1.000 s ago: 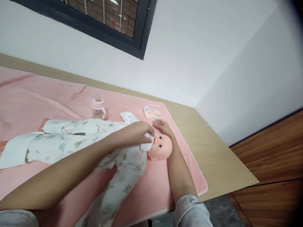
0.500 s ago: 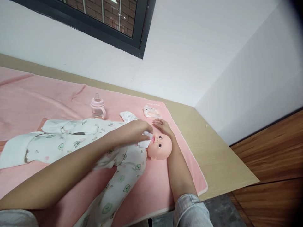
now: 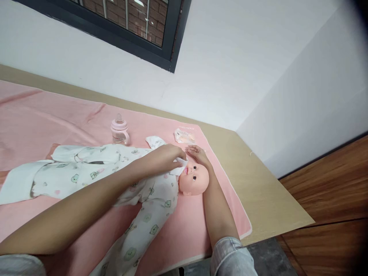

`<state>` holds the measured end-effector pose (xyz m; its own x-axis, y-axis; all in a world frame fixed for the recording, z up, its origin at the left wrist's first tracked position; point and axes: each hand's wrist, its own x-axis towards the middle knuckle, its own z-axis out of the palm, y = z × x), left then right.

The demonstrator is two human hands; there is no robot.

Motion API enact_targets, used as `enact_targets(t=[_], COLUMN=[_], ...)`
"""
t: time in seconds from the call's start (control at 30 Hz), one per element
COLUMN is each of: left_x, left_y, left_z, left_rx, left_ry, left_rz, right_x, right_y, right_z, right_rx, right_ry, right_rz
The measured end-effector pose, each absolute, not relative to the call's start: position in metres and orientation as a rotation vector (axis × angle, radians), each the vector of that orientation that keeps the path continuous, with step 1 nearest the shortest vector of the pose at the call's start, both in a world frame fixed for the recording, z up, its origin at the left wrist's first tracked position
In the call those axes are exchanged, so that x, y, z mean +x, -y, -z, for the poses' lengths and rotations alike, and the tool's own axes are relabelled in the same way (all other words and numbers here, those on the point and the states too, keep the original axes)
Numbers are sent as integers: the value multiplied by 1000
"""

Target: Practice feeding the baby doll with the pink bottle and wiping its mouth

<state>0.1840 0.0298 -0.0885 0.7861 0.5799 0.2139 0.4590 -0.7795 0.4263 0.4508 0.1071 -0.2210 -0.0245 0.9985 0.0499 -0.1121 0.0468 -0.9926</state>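
Note:
A baby doll [image 3: 198, 181] in white printed clothes lies on its back, its head toward the right. My left hand [image 3: 172, 156] is closed on a white tissue [image 3: 180, 166] at the doll's chin, close beside the mouth. Past the far side of the doll's head, my right hand [image 3: 197, 153] rests with its fingers stretched out, holding nothing. The right forearm curves around the crown of the head.
A pink blanket [image 3: 57, 115] covers much of the wooden table [image 3: 247, 172]. On it stand a pink baby bottle [image 3: 119, 131] and, farther right, a small clear plastic packet [image 3: 184, 136]. A white wall and dark window frame [image 3: 169, 53] rise behind.
My left hand has shifted the tissue slightly up and to the right along the doll's chin. The right hand and the doll have stayed in place.

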Motion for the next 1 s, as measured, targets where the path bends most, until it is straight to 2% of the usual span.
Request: enact_targets(t=[0.7, 1.0], left_x=[188, 193], left_y=[-29, -17], left_z=[86, 75], left_rx=[2593, 2467], left_ry=[-799, -791], left_rz=[-531, -398], right_x=[452, 451], right_y=[-110, -108], right_z=[222, 219], right_rx=[-1067, -1055], right_ry=[1122, 1122], right_rz=[-1264, -1273])
